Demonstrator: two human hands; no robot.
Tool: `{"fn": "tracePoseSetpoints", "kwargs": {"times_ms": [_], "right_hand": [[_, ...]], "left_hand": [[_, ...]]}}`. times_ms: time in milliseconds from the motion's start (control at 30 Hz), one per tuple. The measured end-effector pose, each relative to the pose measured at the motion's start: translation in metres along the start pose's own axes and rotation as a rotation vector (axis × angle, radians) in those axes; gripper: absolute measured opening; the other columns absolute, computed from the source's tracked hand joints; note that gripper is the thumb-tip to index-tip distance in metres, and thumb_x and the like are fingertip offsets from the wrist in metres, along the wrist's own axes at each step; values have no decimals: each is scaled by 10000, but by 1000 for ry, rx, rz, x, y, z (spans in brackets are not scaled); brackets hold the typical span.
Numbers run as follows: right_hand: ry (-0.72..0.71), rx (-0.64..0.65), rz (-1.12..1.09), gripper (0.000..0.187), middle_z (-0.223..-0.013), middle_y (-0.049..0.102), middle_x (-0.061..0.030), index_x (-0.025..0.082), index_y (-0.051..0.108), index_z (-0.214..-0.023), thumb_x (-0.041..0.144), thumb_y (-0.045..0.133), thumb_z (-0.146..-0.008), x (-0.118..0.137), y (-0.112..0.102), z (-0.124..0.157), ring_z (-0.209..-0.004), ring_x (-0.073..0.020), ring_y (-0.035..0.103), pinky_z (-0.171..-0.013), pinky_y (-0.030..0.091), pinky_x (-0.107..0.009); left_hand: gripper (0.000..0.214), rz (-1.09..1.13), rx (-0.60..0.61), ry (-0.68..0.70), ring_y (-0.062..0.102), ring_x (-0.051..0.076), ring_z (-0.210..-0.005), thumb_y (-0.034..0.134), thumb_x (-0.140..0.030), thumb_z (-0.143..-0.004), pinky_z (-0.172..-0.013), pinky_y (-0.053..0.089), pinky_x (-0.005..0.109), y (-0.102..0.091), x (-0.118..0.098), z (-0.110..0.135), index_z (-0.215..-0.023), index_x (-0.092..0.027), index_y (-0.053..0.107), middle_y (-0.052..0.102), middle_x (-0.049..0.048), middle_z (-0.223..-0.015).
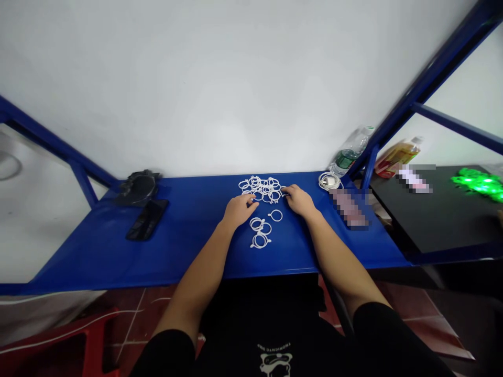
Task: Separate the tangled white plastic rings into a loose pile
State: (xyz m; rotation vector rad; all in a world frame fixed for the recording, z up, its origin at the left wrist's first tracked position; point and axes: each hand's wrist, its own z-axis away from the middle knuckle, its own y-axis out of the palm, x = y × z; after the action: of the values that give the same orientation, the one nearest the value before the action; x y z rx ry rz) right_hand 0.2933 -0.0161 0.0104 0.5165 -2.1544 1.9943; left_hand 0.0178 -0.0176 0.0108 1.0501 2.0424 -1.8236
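Note:
A heap of white plastic rings lies near the far edge of the blue table. A few separate white rings lie nearer to me, between my arms. My left hand rests on the table at the heap's near left side, fingers curled and pinched toward a ring. My right hand sits at the heap's right side, fingertips pinched against a ring at its edge. What each pinch holds is too small to see.
A black phone and a dark crumpled object lie at the table's left. A coiled white cable, a plastic bottle and a blurred-out item sit at the right. A black table adjoins on the right.

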Motion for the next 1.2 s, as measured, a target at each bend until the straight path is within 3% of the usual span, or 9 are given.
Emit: {"fn": "tracePoseSetpoints", "kwargs": {"times_ms": [100, 200, 333, 433, 500, 733, 1200], "right_hand": [[34, 2, 13, 372, -1196, 702, -91, 273, 673, -1332, 202, 562, -984, 0, 0, -1, -1032, -247, 680, -881, 518, -328], [16, -98, -92, 399, -1129, 711, -100, 228, 642, -1375, 202, 556, -986, 6, -4, 2, -975, -238, 671, -892, 517, -344], [-192, -280, -398, 313, -1049, 698, -92, 209, 687, -1282, 264, 524, -1020, 30, -10, 13, -888, -216, 650, -855, 531, -357], [-355, -277, -533, 269, -1002, 694, -76, 239, 705, -1228, 305, 529, -1035, 54, -9, 24, -895, -214, 643, -831, 528, -357], [-396, -244, -566, 250, -967, 695, -65, 248, 703, -1216, 328, 549, -1035, 66, -5, 30, -892, -211, 641, -834, 524, -354], [-381, -269, -590, 175, -902, 715, -54, 226, 697, -993, 345, 572, -1026, 70, 5, 33, -841, -202, 660, -795, 513, -328], [-302, -270, -494, 175, -897, 704, -57, 230, 651, -958, 342, 535, -1027, 73, 9, 34, -825, -211, 656, -759, 494, -329]], "left_hand": [[262, 54, 15, 45, 711, 180, -836, 720, -316, -917, -829, 552, 317, 3, -4, 2, -1168, -249, 753, 787, 11, -957], [244, 86, -37, 129, 696, 165, -819, 724, -295, -915, -848, 558, 317, 9, -7, 4, -1150, -239, 756, 783, 12, -972], [262, 135, -182, 300, 697, 169, -841, 702, -297, -949, -869, 569, 339, 16, -12, 7, -1198, -228, 738, 780, 32, -1014], [262, 149, -265, 391, 722, 191, -935, 642, -315, -1000, -903, 570, 364, 15, -16, 9, -1232, -231, 728, 788, 52, -1062], [224, 127, -304, 396, 734, 202, -954, 597, -320, -1026, -903, 567, 373, 13, -18, 10, -1156, -231, 756, 797, 59, -1048], [236, 54, -290, 392, 735, 202, -852, 581, -337, -1032, -834, 542, 370, 11, -18, 11, -968, -224, 778, 804, 54, -927], [244, 2, -277, 381, 707, 193, -789, 581, -301, -1025, -804, 492, 363, 13, -22, 10, -866, -215, 743, 779, 37, -835]]}}
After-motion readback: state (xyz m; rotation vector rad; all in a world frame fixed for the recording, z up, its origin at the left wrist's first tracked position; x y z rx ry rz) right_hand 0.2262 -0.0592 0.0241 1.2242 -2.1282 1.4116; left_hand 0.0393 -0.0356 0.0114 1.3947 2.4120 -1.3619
